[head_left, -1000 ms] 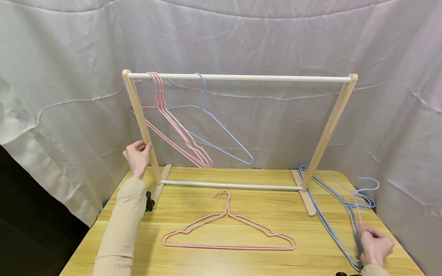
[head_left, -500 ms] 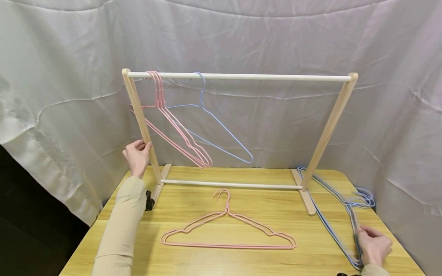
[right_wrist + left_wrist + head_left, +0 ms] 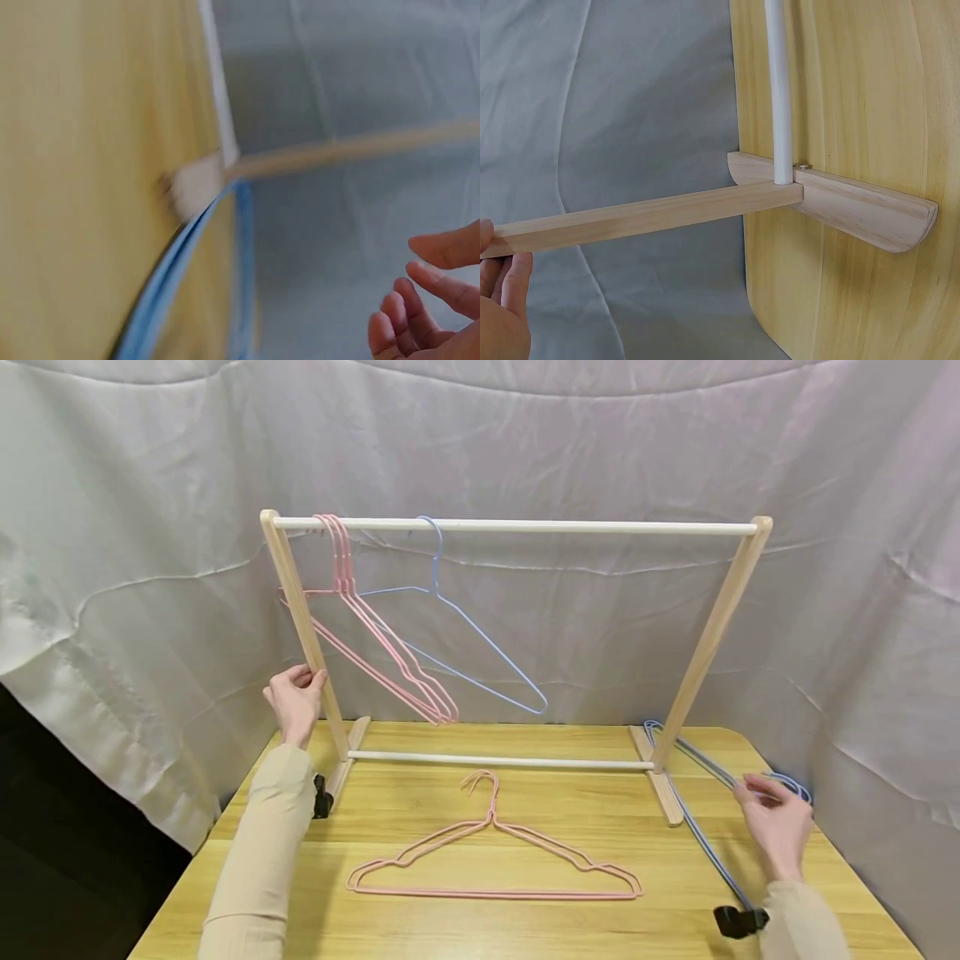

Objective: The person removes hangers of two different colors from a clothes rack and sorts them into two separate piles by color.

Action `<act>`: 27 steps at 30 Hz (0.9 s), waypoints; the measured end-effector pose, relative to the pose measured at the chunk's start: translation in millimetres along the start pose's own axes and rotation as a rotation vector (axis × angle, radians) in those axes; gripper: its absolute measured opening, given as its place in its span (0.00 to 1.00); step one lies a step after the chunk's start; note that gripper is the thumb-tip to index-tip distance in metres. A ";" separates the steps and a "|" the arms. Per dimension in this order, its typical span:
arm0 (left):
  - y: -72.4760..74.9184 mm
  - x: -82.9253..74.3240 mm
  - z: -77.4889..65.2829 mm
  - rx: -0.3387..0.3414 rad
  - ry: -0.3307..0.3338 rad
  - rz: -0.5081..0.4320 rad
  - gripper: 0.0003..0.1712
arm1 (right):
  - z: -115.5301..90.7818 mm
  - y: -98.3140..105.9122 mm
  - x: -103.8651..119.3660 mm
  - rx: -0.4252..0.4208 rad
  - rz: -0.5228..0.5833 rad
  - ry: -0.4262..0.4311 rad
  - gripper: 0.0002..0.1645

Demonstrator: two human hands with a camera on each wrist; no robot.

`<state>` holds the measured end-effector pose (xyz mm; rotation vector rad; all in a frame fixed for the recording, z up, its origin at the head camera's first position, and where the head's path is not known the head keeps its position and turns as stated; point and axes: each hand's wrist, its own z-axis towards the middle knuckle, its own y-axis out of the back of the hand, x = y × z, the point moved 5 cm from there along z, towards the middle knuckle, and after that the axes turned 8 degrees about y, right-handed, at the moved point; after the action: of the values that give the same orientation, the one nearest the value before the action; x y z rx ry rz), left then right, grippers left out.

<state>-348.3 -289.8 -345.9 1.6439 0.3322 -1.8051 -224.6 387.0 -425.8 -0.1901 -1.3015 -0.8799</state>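
My left hand (image 3: 295,702) pinches the left wooden post (image 3: 302,610) of a small clothes rack; the left wrist view shows fingertips against that post (image 3: 630,219). Several pink hangers (image 3: 343,564) hang from the white top rail near its left end, with one blue hanger (image 3: 437,564) to their right. On the right side, my right hand (image 3: 776,827) is over a stack of blue hangers (image 3: 244,270) and hides part of it. Its fingers are loosely bent, and the right wrist view shows nothing between thumb and forefinger.
Two pink hangers (image 3: 495,896) lie overlapped on the wooden table (image 3: 585,835) in front of the rack. A white lower bar (image 3: 495,761) joins the rack's wooden feet (image 3: 667,797). Grey curtain (image 3: 600,452) surrounds the table behind and at the sides.
A blue hanger stood raised by my right hand, then dropped back among the stack. The right hand has since moved up and left, away from the hangers' near end. My left hand stays put.
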 end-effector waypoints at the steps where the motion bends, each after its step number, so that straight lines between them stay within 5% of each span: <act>1: 0.0 -0.1 0.0 0.000 -0.003 0.000 0.20 | 0.8 -6.6 12.9 0.017 0.009 0.043 0.10; 14: 1.6 -0.5 0.4 -0.003 -0.002 0.002 0.20 | -11.7 -93.4 166.9 0.308 0.109 0.610 0.16; 27: 0.7 -2.0 -2.1 -0.008 -0.030 0.008 0.19 | -35.2 -152.6 244.6 0.523 0.108 0.727 0.18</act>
<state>-346.2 -288.5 -344.2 1.6092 0.3186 -1.8189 -297.5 152.3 -271.0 0.4358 -0.7813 -0.4200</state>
